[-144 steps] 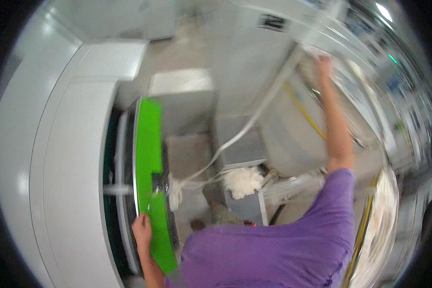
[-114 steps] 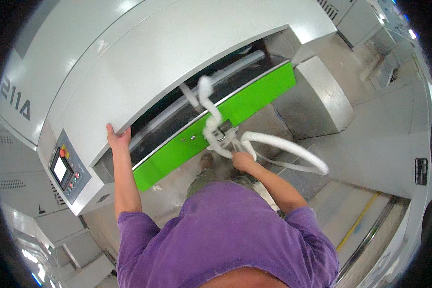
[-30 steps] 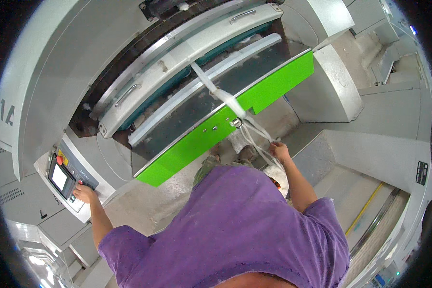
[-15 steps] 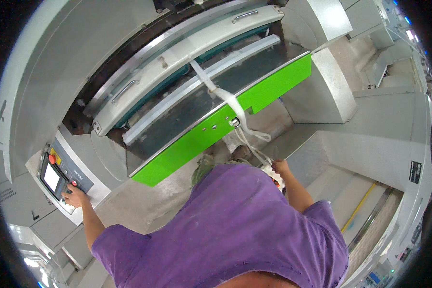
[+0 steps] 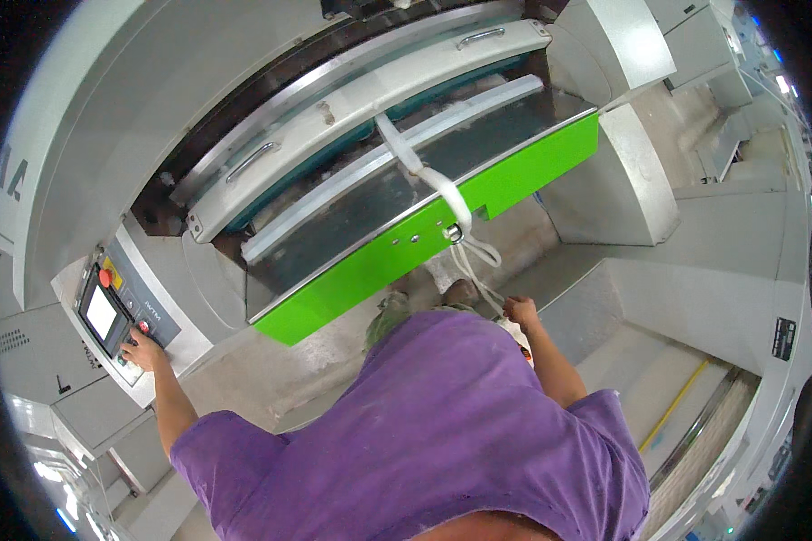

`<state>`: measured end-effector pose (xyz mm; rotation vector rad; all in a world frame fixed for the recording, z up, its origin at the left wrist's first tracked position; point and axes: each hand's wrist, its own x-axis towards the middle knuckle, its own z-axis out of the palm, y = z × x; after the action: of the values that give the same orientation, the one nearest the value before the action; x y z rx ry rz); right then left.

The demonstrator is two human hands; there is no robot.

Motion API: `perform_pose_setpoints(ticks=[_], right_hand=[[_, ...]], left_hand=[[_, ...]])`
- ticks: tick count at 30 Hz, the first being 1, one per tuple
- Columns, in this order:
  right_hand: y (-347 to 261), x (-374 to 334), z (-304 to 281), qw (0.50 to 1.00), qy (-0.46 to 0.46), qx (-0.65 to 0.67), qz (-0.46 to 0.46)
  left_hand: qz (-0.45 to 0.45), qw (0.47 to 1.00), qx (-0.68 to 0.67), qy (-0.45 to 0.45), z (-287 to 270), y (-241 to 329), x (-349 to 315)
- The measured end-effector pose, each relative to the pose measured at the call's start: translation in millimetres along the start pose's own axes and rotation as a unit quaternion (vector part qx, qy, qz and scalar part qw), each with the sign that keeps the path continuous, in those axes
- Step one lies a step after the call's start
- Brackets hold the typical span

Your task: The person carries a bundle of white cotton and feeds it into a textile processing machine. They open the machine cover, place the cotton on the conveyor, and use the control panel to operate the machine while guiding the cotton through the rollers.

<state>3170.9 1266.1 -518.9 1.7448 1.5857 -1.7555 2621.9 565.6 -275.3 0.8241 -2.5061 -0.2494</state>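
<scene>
Left of the green panel (image 5: 397, 259), controls (image 5: 137, 304) seem worked by loosely curled, empty left hand (image 5: 144, 351), white strand (image 5: 452, 195) pinched below it by right hand (image 5: 520, 311), steadiness being called for.

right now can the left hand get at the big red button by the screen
Likely yes: the left hand is at the same control panel, and nothing visible blocks its way to the big red button.

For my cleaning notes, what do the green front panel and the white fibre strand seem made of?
Green front panel: probably painted metal; smooth, even colour, with a silvery upper rim.
White fibre strand: matte textile fibre, perhaps cotton; it looks soft and drapes over the panel.
</scene>
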Motion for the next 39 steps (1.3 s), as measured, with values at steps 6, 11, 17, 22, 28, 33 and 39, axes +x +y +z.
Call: perform_pose_setpoints(ticks=[6,11,17,22,28,33,39], right_hand=[[-9,-4,9,0.999,0.009,0.033,-0.009],[5,-8,4,0.999,0.023,-0.025,0.017],[25,-13,-1,0.996,0.038,0.01,0.077],[31,-22,2,0.997,0.048,0.042,0.046],[28,-20,4,0.999,0.026,-0.002,0.043],[30,-7,6,0.998,0.026,-0.05,0.024],[37,20,9,0.995,0.008,-0.103,-0.012]], left_hand=[[0.011,1.0,-0.001,-0.002,1,-3,2],[0.02,0.999,-0.018,0.038,3,-7,4],[0.004,0.999,-0.041,-0.021,-8,-6,10],[0.014,0.999,0.02,0.021,-10,2,1],[-0.003,0.999,0.043,0.033,-7,1,-3],[0.02,0.998,0.012,0.05,-1,-6,2],[0.027,0.999,0.026,0.004,3,-13,10]])
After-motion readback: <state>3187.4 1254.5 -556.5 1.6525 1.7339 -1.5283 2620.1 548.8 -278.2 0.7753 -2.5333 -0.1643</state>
